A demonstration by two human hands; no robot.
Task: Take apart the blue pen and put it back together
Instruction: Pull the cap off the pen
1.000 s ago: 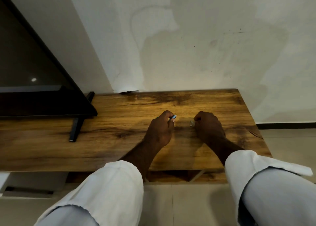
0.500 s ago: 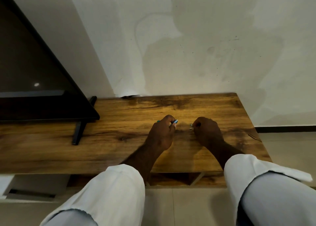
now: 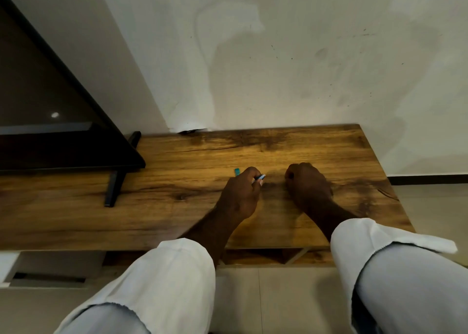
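Note:
My left hand rests on the wooden table and is closed around the blue pen. The pen's pale tip pokes out to the right of the fingers. A teal end sticks out behind the knuckles. My right hand lies a short gap to the right, curled into a fist with the fingers tucked under. Whatever it holds is hidden inside the fist.
A black television stands on the table's left part, with its thin black foot reaching toward me. A stained white wall rises right behind the table. The table's right edge ends over a tiled floor.
The small pale piece seen at my right fingertips earlier is now covered by the fist. A teal end has come into view behind my left hand. The camera tilted slightly.

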